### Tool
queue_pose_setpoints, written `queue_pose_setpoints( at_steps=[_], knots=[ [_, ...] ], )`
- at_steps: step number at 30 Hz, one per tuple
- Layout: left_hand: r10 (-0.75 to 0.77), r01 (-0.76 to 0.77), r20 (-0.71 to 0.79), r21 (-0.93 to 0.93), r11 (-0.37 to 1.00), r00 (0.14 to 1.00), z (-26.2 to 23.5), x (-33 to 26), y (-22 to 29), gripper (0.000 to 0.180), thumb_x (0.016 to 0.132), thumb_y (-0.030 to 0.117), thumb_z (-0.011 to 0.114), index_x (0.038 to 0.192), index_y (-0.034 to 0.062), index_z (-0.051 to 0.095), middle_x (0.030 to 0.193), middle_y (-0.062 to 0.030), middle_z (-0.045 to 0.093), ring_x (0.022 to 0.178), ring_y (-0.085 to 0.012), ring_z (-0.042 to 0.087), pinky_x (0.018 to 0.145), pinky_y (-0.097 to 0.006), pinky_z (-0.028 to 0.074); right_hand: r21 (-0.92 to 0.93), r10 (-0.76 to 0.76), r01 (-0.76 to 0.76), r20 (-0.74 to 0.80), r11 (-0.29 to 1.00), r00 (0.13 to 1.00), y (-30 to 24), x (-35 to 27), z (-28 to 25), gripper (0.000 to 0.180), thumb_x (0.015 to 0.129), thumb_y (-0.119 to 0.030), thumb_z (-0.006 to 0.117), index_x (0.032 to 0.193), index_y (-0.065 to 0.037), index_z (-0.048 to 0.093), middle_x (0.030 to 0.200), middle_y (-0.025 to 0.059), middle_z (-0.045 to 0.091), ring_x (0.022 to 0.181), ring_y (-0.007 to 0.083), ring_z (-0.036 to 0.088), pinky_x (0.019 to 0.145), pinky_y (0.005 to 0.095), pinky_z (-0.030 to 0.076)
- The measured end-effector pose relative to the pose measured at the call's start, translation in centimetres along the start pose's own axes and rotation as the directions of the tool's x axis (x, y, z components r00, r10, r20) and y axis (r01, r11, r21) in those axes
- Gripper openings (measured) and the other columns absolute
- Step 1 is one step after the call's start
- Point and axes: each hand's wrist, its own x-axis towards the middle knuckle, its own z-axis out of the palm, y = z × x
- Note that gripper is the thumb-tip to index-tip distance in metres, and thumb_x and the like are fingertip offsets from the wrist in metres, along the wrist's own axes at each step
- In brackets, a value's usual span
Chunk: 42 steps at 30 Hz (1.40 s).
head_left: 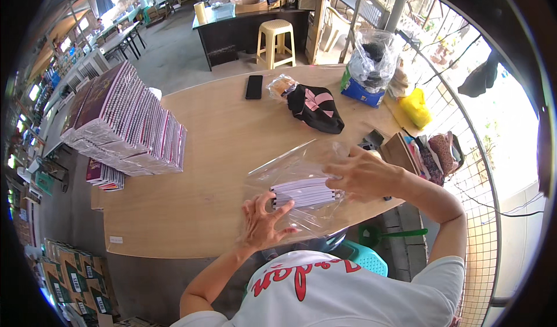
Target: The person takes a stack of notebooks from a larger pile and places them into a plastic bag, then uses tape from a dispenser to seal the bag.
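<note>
A stack of notebooks [304, 192], with white page edges and dark marks at its ends, lies on the near part of the table, wrapped in loose clear plastic film [284, 167]. My left hand [260, 222] rests at the stack's near left corner, fingers spread and fingertips touching its edge. At the stack's right end, my right hand [368, 173] has its bent fingers closed on the film. The film reaches beyond the stack toward the far side and the table's near edge. My right fingertips are partly hidden.
Tall piles of spiral notebooks [130, 121] stand at the table's left. Farther back lie a black phone [253, 87], a wrapped snack [282, 87] and a black and pink pouch [316, 107]. A blue box with a plastic bag [368, 71] and an open carton [406, 153] flank the right edge.
</note>
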Motion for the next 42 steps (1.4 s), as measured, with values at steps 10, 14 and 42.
queue_pose_setpoints(
  at_steps=[10,14,42],
  knots=[
    [0.212,-0.215,0.168,-0.004,0.977,0.963,-1.1,1.4,-1.4,0.069,0.076,0.067,0.067,0.131,0.0261,0.058,0.145,-0.0026,0.046,0.138,-0.0231,0.038,0.104,-0.053,0.024,0.083,0.248,-0.234,-0.274,0.969,0.929,2.2,1.3,-0.3,0.047,0.077,-0.031,0.075,0.119,-0.015,0.061,0.110,0.0026,0.063,0.085,0.0205,0.065,0.078,0.0392,0.048],
    [0.264,-0.249,0.292,-0.090,0.964,0.919,-2.5,2.7,-1.9,0.081,0.075,0.068,0.067,0.142,0.0268,0.046,0.152,-0.0031,0.039,0.142,-0.0232,0.033,0.105,-0.053,0.024,0.054,-0.165,0.161,0.089,0.986,0.982,-0.1,-0.5,-2.0,0.035,0.077,-0.026,0.072,0.110,-0.019,0.063,0.113,-0.0004,0.061,0.082,0.0164,0.066,0.069,0.0368,0.050],
    [0.468,-0.483,0.616,-0.157,0.861,0.634,-3.5,6.7,-3.3,0.105,0.060,0.065,0.080,0.150,0.0484,0.030,0.162,-0.0156,0.015,0.151,-0.0314,0.013,0.120,-0.059,0.013,0.362,0.076,0.065,-0.363,0.930,0.929,-1.8,5.5,11.4,0.034,0.053,-0.030,0.084,0.083,-0.021,0.072,0.144,0.0081,0.042,0.142,0.0361,0.029,0.114,0.0642,0.020]
  ],
)
